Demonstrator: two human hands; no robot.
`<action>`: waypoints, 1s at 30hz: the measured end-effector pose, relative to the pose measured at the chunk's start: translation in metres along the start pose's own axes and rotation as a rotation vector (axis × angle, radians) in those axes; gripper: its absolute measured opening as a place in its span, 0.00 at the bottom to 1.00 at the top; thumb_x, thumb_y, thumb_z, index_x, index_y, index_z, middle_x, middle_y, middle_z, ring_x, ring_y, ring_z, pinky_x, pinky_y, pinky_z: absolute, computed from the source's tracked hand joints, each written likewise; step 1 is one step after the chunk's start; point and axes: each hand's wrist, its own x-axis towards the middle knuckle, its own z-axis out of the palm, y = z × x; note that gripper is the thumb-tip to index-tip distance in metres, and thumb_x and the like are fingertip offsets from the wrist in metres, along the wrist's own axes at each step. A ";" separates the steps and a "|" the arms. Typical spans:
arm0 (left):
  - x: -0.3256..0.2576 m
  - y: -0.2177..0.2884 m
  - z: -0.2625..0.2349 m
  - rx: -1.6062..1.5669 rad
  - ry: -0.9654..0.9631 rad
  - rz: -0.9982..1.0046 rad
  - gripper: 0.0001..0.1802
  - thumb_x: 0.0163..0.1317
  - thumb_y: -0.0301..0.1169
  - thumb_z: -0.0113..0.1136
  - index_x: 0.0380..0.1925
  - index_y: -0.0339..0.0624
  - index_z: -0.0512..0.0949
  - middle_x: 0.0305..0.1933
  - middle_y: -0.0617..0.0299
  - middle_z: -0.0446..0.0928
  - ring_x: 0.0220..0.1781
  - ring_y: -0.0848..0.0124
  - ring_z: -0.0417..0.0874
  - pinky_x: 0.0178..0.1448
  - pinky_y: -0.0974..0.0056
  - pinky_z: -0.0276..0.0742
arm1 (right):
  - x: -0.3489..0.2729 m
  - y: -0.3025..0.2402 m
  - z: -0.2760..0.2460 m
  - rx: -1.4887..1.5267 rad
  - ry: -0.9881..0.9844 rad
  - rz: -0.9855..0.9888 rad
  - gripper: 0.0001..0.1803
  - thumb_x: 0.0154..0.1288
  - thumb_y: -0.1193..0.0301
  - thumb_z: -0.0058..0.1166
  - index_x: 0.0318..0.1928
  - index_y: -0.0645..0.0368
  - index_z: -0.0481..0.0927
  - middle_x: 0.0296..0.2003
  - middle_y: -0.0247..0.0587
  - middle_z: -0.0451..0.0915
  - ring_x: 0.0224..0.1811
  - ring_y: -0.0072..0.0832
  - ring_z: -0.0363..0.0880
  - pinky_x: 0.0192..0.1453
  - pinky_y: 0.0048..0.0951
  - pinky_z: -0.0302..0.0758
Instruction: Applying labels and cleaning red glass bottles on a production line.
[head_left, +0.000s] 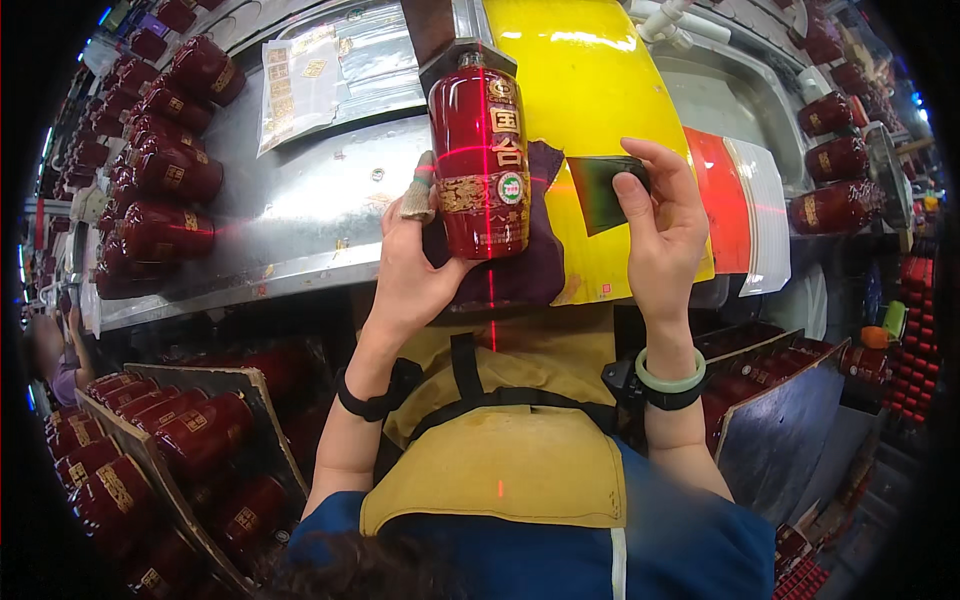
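A dark red glass bottle with gold lettering and a small round white-and-green label lies on its back, neck end away from me, on a dark purple cloth. My left hand grips its lower left side, thumb at the base; a beige cover wraps one finger. Red laser lines cross over the glass. To the right, my right hand pinches a thin dark green sheet between thumb and fingers, above a yellow board. The sheet is apart from the bottle.
Red bottles stand crowded at the left of the metal table. Gold label sheets lie at the back left. Right of the yellow board are a red sheet and white strips. Bottle crates flank me below.
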 end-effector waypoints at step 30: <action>0.029 0.041 -0.018 -1.004 -0.060 -0.418 0.45 0.65 0.14 0.58 0.79 0.31 0.47 0.78 0.47 0.59 0.79 0.63 0.63 0.80 0.57 0.60 | -0.029 0.023 0.033 -0.387 -0.293 0.097 0.60 0.41 0.65 0.84 0.74 0.65 0.62 0.49 0.49 0.77 0.46 0.41 0.77 0.55 0.37 0.76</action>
